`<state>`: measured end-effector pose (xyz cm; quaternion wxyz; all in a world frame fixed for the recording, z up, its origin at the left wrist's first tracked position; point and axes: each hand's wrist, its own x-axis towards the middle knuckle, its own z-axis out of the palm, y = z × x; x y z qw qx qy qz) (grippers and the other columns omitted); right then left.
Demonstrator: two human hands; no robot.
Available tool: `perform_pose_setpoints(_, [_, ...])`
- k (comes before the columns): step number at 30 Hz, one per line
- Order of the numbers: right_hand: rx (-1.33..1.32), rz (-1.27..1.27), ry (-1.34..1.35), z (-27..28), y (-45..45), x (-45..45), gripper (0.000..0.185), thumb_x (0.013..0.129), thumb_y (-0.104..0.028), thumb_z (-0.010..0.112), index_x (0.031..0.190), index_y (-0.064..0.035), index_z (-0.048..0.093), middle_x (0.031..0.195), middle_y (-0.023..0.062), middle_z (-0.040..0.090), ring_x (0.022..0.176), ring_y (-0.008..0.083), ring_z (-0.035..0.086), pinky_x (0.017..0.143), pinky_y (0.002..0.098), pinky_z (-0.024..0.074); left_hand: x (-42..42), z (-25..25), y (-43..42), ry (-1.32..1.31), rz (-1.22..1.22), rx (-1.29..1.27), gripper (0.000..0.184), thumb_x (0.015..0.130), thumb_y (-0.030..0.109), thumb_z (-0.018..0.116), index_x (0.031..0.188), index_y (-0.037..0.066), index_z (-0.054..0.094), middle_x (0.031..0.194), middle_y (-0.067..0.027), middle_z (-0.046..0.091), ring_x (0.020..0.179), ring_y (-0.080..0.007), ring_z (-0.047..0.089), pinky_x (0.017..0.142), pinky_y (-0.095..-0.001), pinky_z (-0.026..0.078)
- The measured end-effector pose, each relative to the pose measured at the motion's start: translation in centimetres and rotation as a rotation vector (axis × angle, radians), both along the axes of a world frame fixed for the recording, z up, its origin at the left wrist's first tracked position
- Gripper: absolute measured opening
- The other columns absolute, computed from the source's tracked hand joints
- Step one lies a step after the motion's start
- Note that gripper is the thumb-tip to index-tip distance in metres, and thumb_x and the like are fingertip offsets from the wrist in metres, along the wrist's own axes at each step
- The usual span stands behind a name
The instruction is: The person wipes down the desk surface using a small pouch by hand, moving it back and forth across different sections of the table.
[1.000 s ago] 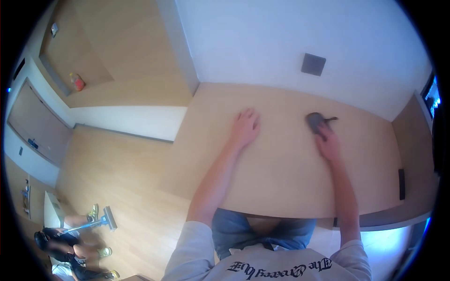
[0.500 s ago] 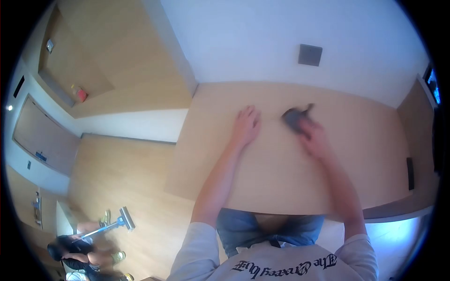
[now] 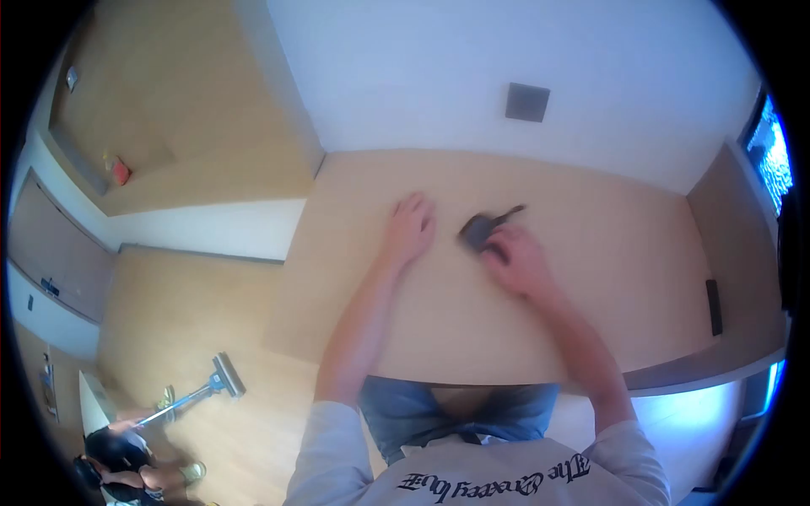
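Shirt lettering (image 3: 537,481) includes "The", left hand (image 3: 411,229) lies flat, empty, right hand (image 3: 518,259) grips a grey object (image 3: 477,231)

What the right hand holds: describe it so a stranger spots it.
On the tan desk, find the right hand. It holds a dark grey thing; unlike the black bar farther right, this has a thin tail sticking out.

The right hand (image 3: 516,260) is bringing the dark grey object (image 3: 476,232) leftward over the table (image 3: 464,337), so the gap between this grip and the left hand (image 3: 410,228) is becoming much smaller than one second ago. Far to the grip's left, the mop head (image 3: 227,375) is moving away from a co-worker's shoe (image 3: 169,405).
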<state>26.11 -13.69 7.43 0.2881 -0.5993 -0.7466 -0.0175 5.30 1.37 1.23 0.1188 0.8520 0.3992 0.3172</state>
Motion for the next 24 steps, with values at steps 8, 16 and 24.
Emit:
perform_pose_setpoints(8, [-0.047, 0.277, -0.058, 3.0, -1.6, -4.2, 0.021, 0.077, -0.018, 0.064, 0.095, -0.0075, 0.06, 0.105, 0.0125, 0.06, 0.103, 0.0335, 0.055, 0.093, 0.0439, 0.0424, 0.0, 3.5, -0.7, 0.033, -0.033, -0.072, 0.039, 0.088, 0.022, 0.057, 0.125, 0.009, 0.057, 0.139, -0.0159, 0.047, 0.133, -0.0303, 0.039, 0.111, -0.0446, 0.027])
perform_pose_setpoints(16, [0.179, -0.664, -0.013, -4.0, 3.5, 15.6, 0.027, 0.082, -0.025, 0.065, 0.1, -0.0056, 0.064, 0.109, 0.017, 0.061, 0.106, 0.0344, 0.055, 0.093, 0.0441, 0.0438, -1.5, -2.2, 2.0, -0.065, -0.008, 0.037, 0.04, 0.085, 0.02, 0.055, 0.122, 0.006, 0.058, 0.134, -0.0177, 0.05, 0.13, -0.0315, 0.042, 0.11, -0.0473, 0.029])
perform_pose_setpoints(24, [0.118, -0.536, -0.113, -6.0, 5.1, 12.7, 0.034, 0.084, -0.032, 0.062, 0.107, -0.0081, 0.068, 0.117, 0.0113, 0.061, 0.108, 0.0314, 0.055, 0.094, 0.0423, 0.0445, -2.0, -4.3, 4.1, -0.023, 0.035, 0.075, 0.037, 0.087, 0.021, 0.057, 0.121, 0.008, 0.059, 0.137, -0.0146, 0.049, 0.132, -0.0293, 0.04, 0.11, -0.0447, 0.029])
